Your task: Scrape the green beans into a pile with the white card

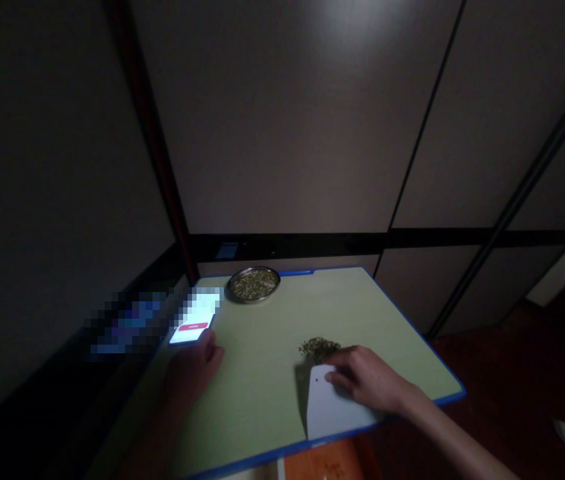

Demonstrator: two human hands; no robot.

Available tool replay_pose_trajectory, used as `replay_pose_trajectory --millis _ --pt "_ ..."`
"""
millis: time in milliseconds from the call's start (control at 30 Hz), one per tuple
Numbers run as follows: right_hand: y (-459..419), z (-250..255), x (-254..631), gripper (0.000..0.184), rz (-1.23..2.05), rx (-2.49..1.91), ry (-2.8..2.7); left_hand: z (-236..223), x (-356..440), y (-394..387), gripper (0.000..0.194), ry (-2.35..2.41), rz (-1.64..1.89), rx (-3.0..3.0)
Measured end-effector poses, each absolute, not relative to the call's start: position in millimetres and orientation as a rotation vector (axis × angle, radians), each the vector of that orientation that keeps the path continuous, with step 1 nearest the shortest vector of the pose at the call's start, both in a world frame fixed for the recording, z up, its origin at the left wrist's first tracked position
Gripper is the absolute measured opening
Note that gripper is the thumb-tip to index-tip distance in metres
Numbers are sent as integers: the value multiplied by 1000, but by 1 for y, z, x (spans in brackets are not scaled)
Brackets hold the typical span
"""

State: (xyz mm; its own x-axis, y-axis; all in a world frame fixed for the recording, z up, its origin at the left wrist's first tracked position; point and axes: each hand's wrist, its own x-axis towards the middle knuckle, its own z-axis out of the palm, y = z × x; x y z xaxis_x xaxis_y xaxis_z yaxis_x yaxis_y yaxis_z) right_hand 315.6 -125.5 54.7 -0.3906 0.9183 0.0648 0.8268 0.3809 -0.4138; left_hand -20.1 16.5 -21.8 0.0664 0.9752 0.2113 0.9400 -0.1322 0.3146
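Pinching a white card (332,410) is the right hand (368,379); left hand (195,363) curls beside phone (192,332).

"Where could a hand pass?"

"Up the middle of the table (257,380), between the left hand (205,359) by the phone (193,320) and the white card (330,408) in the right hand (365,379)."

"And farther back?"

"The green heap (317,347) sits just beyond the card; the metal dish (261,299) blocks the far left, the cupboard wall (292,147) behind."
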Motion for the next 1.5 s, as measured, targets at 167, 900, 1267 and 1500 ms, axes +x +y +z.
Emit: replay_pose_trajectory --millis 167,900,1267,1500 --pt "-124 72 338 23 354 -1636 -2173 -27 -23 19 11 1987 613 2235" --pt "-94 30 402 28 -65 -2365 -1767 -27 -24 18 13 1962 588 2237" --pt "-89 28 380 30 -7 -2314 -1798 -32 -30 20 14 1935 601 2185" --pt "-91 29 378 29 50 -2210 -1819 -24 -26 16 12 1946 599 2194"
